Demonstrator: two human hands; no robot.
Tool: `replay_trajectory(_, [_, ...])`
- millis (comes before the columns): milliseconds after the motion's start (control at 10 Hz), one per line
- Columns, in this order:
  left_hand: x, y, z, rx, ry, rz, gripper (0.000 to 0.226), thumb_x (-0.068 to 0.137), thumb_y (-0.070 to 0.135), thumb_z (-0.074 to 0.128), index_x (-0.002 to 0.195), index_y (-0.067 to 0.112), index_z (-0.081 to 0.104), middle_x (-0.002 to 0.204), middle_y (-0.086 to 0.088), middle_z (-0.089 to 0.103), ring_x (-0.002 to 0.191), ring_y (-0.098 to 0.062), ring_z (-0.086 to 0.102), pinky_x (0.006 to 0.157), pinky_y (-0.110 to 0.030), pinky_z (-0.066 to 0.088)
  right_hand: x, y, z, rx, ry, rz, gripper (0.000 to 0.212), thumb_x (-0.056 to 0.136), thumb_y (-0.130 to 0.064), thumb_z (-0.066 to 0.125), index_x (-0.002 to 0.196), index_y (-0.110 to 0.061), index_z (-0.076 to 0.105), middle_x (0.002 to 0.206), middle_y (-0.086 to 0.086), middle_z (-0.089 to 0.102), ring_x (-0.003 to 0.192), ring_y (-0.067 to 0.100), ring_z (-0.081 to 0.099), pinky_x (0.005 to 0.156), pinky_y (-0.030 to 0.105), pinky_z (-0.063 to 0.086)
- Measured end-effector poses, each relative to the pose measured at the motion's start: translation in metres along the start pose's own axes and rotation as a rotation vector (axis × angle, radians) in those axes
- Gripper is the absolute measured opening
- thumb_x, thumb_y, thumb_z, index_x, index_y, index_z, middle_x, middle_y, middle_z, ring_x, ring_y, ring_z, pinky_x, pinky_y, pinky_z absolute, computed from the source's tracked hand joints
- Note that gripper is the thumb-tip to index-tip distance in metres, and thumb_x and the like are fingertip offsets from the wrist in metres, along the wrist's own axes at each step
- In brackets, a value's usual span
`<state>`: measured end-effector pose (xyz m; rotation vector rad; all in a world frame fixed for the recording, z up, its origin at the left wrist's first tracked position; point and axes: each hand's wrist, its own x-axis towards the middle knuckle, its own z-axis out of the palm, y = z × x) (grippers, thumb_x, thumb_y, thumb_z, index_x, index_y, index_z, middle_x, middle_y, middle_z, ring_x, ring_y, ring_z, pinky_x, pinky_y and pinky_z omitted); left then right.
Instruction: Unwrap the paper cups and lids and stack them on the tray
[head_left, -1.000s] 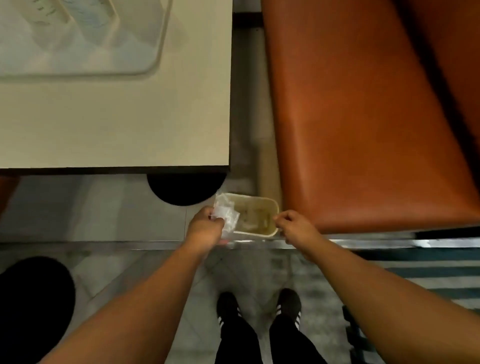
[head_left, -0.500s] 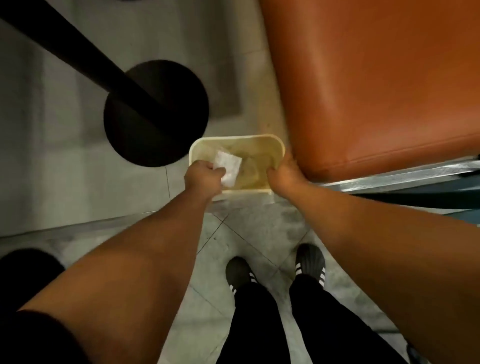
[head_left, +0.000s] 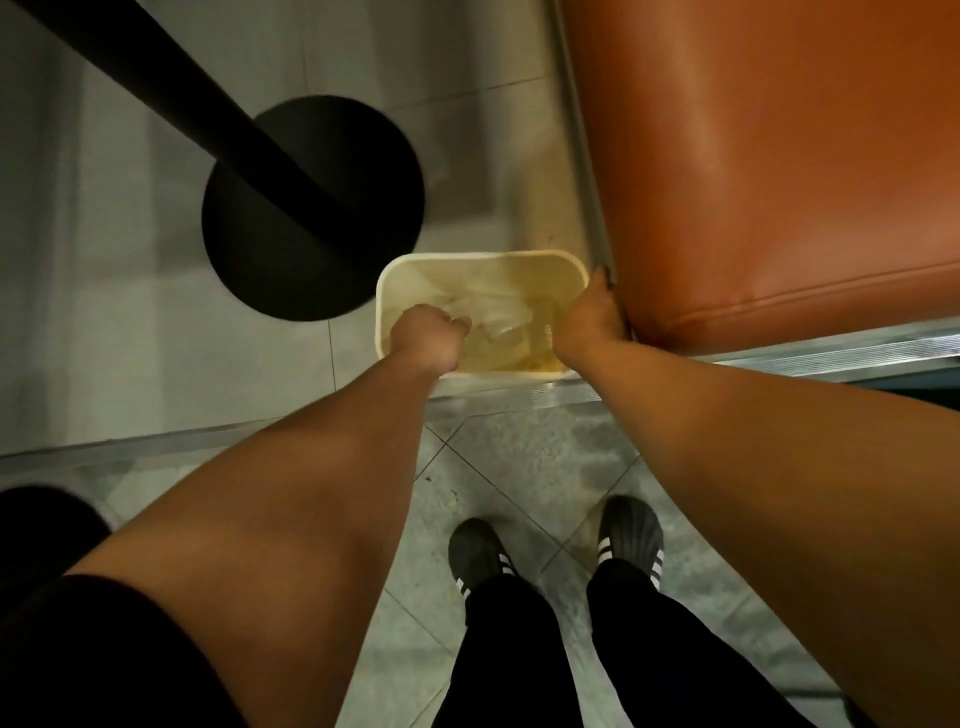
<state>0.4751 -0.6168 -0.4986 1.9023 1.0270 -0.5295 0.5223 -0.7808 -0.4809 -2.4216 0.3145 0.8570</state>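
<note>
A cream bin (head_left: 480, 260) is seen on the floor at the centre of the view, just beside the corner of an orange seat (head_left: 779, 166) that fills the area from 12 to 3 o'clock. Inside the bin, crumpled clear wrapping (head_left: 496, 319) is seen lying on the bottom.

The left hand (head_left: 428, 335) is reached down into the left part of the bin, with its fingers curled under into a fist over the wrapping. Whether anything is held in that fist cannot be told, since the fingertips are hidden. The right hand (head_left: 592, 319) is placed at the right rim of the bin, wedged between the rim and the seat corner, with its fingers hooked over the rim and gripping it.

A black round base (head_left: 317, 208) with a dark pole rising from it is seen at 10 o'clock of the bin, close to its left corner. Two dark shoes (head_left: 480, 553) with white stripes are planted on the tiled floor (head_left: 519, 467) at 6 o'clock. A metal strip (head_left: 156, 441) is laid across the floor just below the bin.
</note>
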Motion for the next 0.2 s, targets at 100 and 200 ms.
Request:
replay_trajectory(100, [-0.023,0.011,-0.019,0.019,-0.003,0.048,0.016,0.091,0.032,0.065,0.083,0.019,0.058,0.103,-0.01,0.068,0.098,-0.031,0.067,0.09,-0.045,0.056,-0.01,-0.012,-0.004,-0.067,-0.041,-0.062,0.069,0.096,-0.013,0.045,0.155,-0.01,0.009,0.158,0.019,0.02,0.141,0.037,0.03,0.114,0.043,0.031])
replay_trajectory(200, [-0.059,0.033,-0.051,0.105,0.031,0.127,0.019,0.092,0.034,0.064,0.1,0.017,0.066,0.106,-0.001,0.067,0.1,-0.021,0.063,0.09,-0.034,0.053,-0.048,-0.039,-0.031,-0.046,-0.105,-0.184,0.067,0.095,-0.015,0.047,0.155,-0.011,0.018,0.155,0.015,0.027,0.137,0.035,0.036,0.109,0.039,0.037])
